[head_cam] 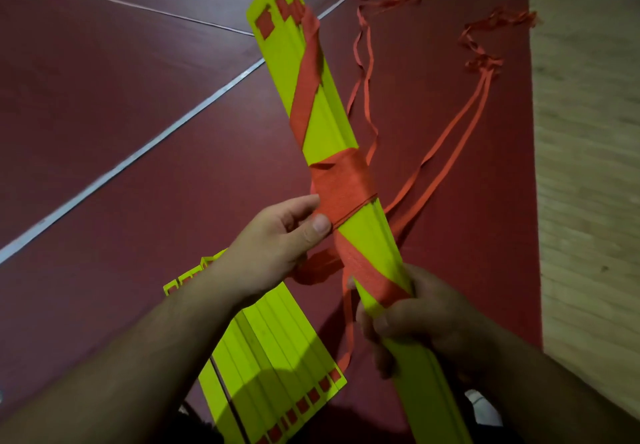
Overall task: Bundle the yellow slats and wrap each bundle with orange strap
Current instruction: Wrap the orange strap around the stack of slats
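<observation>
The right hand [415, 319] is wrapped tight round the near end of the bundle of yellow slats [329, 135], which points long and straight away from that grip. The left hand [277, 239] pinches the orange strap [346, 183] just past it, at the bundle's middle, so it looks best placed for the next turn.

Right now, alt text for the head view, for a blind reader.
A left hand pinches orange strap wound round a bundle of yellow slats, which the right hand grips lower down. On the dark red floor lie more yellow slats and spare orange straps.
</observation>
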A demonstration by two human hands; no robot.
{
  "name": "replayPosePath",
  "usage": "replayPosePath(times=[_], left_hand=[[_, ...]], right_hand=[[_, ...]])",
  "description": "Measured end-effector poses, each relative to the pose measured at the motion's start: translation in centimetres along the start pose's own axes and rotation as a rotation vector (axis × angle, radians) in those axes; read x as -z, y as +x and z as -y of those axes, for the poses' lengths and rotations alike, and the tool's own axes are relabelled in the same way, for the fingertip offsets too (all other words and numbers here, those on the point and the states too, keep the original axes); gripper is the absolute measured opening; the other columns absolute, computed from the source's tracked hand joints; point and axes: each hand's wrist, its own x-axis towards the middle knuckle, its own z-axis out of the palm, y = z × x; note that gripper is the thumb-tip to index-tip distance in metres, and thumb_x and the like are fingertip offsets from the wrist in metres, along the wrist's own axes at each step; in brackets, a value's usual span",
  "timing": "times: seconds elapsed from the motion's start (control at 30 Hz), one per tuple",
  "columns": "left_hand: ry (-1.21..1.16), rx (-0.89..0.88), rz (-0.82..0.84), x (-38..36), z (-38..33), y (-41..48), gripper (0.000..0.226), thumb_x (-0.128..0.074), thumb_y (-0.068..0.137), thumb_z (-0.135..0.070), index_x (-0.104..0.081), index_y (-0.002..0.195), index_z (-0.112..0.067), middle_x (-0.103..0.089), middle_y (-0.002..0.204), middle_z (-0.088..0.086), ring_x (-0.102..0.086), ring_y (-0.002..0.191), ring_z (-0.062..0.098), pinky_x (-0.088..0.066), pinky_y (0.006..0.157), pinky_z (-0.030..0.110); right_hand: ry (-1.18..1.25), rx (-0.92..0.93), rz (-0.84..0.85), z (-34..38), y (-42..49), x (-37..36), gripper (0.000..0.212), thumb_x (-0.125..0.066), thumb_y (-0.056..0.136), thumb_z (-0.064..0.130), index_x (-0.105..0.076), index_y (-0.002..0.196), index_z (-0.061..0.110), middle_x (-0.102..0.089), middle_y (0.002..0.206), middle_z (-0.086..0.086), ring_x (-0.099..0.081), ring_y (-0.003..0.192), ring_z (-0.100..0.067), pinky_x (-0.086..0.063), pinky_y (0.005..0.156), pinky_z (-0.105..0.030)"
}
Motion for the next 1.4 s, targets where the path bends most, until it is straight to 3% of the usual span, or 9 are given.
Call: replayPosePath(times=[0.17,0.4,0.57,0.7,0.87,1.07,1.17,1.27,1.4], left_hand=[[-0.144,-0.007,0.223,0.2,0.1,-0.4,0.046,-0.067,0.082,-0.061,-0.065,0.095,-0.018,-0.042,0.071,0.044,-0.035,0.053,0.055,-0.031,0.049,0.03],[-0.128,0.038,-0.173,-1.2,1.2,-0.2,0.033,-0.064,0.09,-0.044,-0.067,0.088,-0.012,-0.031,0.064,0.008,-0.026,0.049,0.015,-0.028,0.044,0.021],[-0.07,0.165,-0.502,-2.9,1.4,0.0,0.032,-0.062,0.095,-0.037,-0.062,0.087,-0.006,-0.028,0.063,0.005,-0.026,0.047,0.013,-0.035,0.036,0.018],[-0.107,0.198,-0.515,-3.9,1.4,-0.2,0.031,-0.062,0.097,-0.034,-0.066,0.089,-0.004,-0.026,0.064,0.003,-0.024,0.044,0.009,-0.047,0.037,0.025],[0.117,0.07,-0.29,-1.4,0.5,0.3,0.031,-0.067,0.088,-0.046,-0.07,0.088,-0.015,-0.039,0.059,0.002,-0.039,0.049,0.015,-0.037,0.042,0.02],[0.117,0.026,-0.166,0.1,0.3,0.4,0.039,-0.065,0.086,-0.048,-0.065,0.106,-0.015,-0.049,0.054,-0.014,-0.037,0.046,0.005,-0.035,0.047,0.023],[-0.001,0.009,0.005,0.2,0.7,0.3,0.051,-0.071,0.07,-0.072,-0.069,0.091,-0.026,-0.039,0.062,-0.009,-0.031,0.047,0.005,-0.032,0.047,0.021],[-0.162,0.016,0.138,-0.2,0.6,-0.4,0.09,-0.073,0.064,-0.075,-0.065,0.116,-0.002,-0.049,0.088,0.012,-0.028,0.046,0.006,-0.031,0.049,0.019],[-0.099,-0.057,0.205,-0.6,-0.1,-1.1,0.057,-0.059,0.08,-0.067,-0.069,0.07,-0.012,-0.057,0.055,0.0,-0.034,0.044,0.009,-0.021,0.051,0.029]], right_hand=[[0.183,-0.088,0.25,-0.2,0.0,0.4,0.058,-0.065,0.06,0.01,-0.061,0.117,0.008,-0.061,0.077,-0.019,-0.062,0.057,-0.03,-0.052,0.059,-0.036],[-0.177,-0.096,-0.041,1.0,0.7,0.9,0.048,-0.073,0.07,0.025,-0.062,0.111,0.001,-0.07,0.088,-0.018,-0.068,0.068,-0.028,-0.053,0.065,-0.04],[-0.862,0.008,-0.465,0.3,1.1,-0.2,0.078,-0.087,0.061,0.052,-0.047,0.126,0.04,-0.056,0.093,0.025,-0.058,0.081,0.012,-0.045,0.068,-0.005],[-1.018,0.036,-0.576,-2.2,2.1,-0.3,0.073,-0.08,0.065,0.047,-0.044,0.126,0.03,-0.065,0.107,0.001,-0.064,0.098,-0.024,-0.054,0.082,-0.039],[-0.932,0.07,-0.645,-1.7,2.1,0.3,0.046,-0.068,0.06,0.034,-0.051,0.101,0.024,-0.059,0.073,0.004,-0.055,0.062,-0.017,-0.048,0.058,-0.033],[-0.676,0.12,-0.391,0.2,0.7,0.3,0.022,-0.074,0.07,0.008,-0.059,0.083,0.018,-0.055,0.063,0.002,-0.047,0.048,-0.008,-0.041,0.046,-0.025],[-0.492,0.09,-0.183,0.1,0.5,0.5,0.021,-0.073,0.074,0.001,-0.059,0.088,0.008,-0.059,0.067,-0.007,-0.055,0.051,-0.014,-0.048,0.048,-0.028],[-0.147,-0.015,0.083,-0.6,0.3,0.5,0.053,-0.072,0.06,0.011,-0.056,0.109,-0.001,-0.06,0.078,-0.017,-0.055,0.055,-0.024,-0.05,0.049,-0.031],[0.091,-0.106,0.281,-0.5,0.1,1.3,0.062,-0.067,0.058,0.012,-0.064,0.12,0.012,-0.061,0.08,-0.012,-0.055,0.058,-0.025,-0.052,0.053,-0.032]])
